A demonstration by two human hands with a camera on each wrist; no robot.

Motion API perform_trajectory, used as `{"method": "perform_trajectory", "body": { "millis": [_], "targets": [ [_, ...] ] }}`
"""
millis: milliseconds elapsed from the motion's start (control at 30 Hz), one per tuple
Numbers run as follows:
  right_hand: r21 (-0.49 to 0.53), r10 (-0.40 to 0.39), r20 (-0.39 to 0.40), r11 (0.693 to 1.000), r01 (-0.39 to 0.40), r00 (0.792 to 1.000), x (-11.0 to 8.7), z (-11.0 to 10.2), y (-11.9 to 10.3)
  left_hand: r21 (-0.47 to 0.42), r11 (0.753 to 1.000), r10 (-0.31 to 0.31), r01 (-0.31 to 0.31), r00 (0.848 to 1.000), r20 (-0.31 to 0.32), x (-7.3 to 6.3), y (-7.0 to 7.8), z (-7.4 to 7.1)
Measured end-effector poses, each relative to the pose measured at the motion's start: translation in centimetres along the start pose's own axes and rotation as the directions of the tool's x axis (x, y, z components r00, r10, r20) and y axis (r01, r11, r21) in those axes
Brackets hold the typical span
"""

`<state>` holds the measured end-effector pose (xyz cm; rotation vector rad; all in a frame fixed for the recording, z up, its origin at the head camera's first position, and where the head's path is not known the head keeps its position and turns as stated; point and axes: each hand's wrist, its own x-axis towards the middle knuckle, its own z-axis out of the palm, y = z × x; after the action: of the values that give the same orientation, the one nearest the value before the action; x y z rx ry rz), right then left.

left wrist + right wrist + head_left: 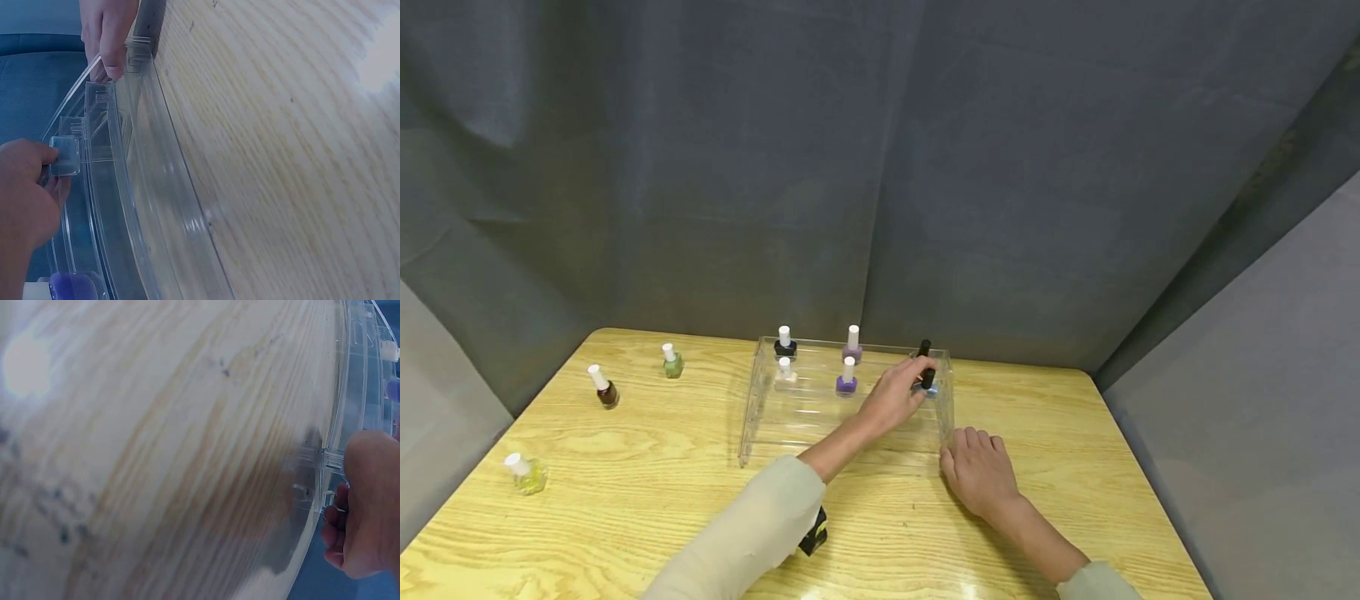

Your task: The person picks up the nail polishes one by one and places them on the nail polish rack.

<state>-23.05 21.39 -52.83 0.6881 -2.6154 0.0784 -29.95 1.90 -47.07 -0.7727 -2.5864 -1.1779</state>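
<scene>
My left hand (895, 396) pinches a light blue nail polish bottle (65, 156) with a black cap, at the right end of a clear stepped rack (842, 446). Behind that bottle, another black cap (925, 345) stands on the top tier. My right hand (981, 471) grips the rack's front right corner, its thumb against the clear side and its fingers curled outside in the right wrist view. On the rack's upper tiers stand white-capped bottles: a black one (786, 348), a mauve one (852, 354), a clear one (786, 379) and a purple one (846, 384).
On the wooden table (662, 492), at the left, stand white-capped bottles: green (673, 365), dark red (607, 394) and yellow (531, 477). A black object (815, 533) lies partly hidden under my left sleeve. A dark curtain (760, 208) hangs behind the table.
</scene>
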Motion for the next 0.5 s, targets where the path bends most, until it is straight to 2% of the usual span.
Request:
{"method": "perform_trajectory", "body": {
  "millis": [133,267,400,500],
  "targets": [
    [-0.002,-0.003,-0.002,1.000,0.003,1.000,0.00,-0.03,-0.03,0.010,1.000,0.007,-0.007,1.000,0.001,0.02,-0.05,0.05],
    [0.002,0.010,0.030,1.000,-0.010,1.000,0.08,-0.40,-0.20,0.012,1.000,0.007,-0.007,1.000,0.000,0.03,-0.01,0.07],
    [0.006,0.031,0.070,0.999,-0.032,0.997,0.11,-0.54,-0.25,0.012,1.000,-0.007,0.007,1.000,0.005,0.06,-0.06,0.09],
    [0.010,0.033,0.061,0.999,-0.034,0.998,0.11,-0.44,-0.21,0.008,1.000,-0.020,0.020,1.000,0.006,0.02,0.03,-0.08]
  ]
}}
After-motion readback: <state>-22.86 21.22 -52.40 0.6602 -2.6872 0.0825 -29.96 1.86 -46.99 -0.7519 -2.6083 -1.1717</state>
